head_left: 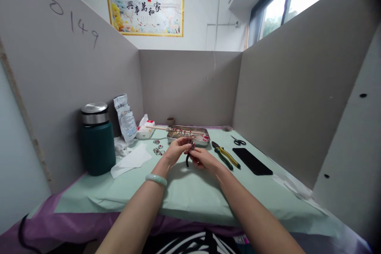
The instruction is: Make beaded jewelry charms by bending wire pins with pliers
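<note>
My left hand (177,149), a pale green bangle (156,179) on its wrist, is closed in a pinch at the middle of the table. Between its fingertips is a small silvery piece of jewelry (192,142), too small to make out in detail. Right beside it, my right hand (204,158) is closed around small pliers (187,161); one curved black handle shows below the fingers, while the jaws are mostly hidden. Just beyond both hands stands a metal tray (205,141) holding red and gold beads. Several finished-looking silver pieces with red beads (158,151) lie left of my left hand.
Large pliers (226,155) with green and yellow handles, scissors (239,141) and a black phone-like slab (251,161) lie to the right. At left are a green flask (97,141), a foil pouch (125,117), white paper (132,160) and a tissue pack (145,130). Grey partitions (190,87) surround the table.
</note>
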Demonstrator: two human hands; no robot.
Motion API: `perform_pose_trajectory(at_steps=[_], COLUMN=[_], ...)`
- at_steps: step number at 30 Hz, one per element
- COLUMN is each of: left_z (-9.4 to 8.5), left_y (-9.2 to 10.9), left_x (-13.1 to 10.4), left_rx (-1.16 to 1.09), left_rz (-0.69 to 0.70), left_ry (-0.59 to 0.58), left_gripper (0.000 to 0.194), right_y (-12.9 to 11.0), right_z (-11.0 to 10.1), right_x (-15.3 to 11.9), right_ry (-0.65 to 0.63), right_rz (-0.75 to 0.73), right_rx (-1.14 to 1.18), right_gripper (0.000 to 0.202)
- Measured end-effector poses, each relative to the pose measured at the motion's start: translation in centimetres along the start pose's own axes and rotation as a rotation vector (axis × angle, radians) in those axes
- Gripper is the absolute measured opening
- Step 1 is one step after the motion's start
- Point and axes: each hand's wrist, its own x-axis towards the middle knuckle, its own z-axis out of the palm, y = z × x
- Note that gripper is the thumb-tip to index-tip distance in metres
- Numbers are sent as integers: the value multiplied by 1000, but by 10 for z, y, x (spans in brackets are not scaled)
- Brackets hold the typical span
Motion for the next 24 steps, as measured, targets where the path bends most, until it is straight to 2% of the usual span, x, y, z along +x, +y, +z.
perform_pose_trajectory(at_steps=[2, 4, 7, 10, 16, 24], left_z=[1, 2, 0, -1, 0, -2], left_y=[1, 3, 5, 7, 6, -1], left_x=[0, 1, 2, 2, 3, 6], left_rx=[42, 52, 4, 22, 90, 191], left_rz=[60, 126, 207, 218, 236, 208], left_ry=[9, 46, 101, 122, 149, 136], left_gripper=[38, 36, 34, 35, 39, 38], right_y=[-1, -2, -3, -1, 10, 14], right_z=[0, -1, -2, -2, -3, -4], right_x=[2, 2, 1, 1, 8, 10], right_ry=[104, 156, 82, 36, 238, 274], right_rz=[-77, -135, -158, -210, -273, -310], right_rx=[-133, -255, -313, -303, -581, -638], right_gripper=[34, 31, 30, 28, 24, 28])
